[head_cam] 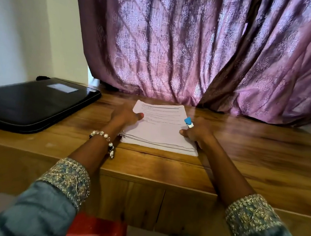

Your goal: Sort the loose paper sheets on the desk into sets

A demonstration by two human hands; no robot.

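A stack of white printed paper sheets lies on the wooden desk, near its front edge. My left hand grips the stack's left edge, thumb on top of the upper sheet and fingers hidden below. My right hand holds the right edge of the stack, thumb on the top sheet. A small blue and white object sticks up from my right hand's fingers; what it is I cannot tell. The lower sheets are slightly fanned at the front.
A closed black laptop case lies on the desk at the left. A purple patterned curtain hangs down to the desk's back edge. A red object shows below the desk front.
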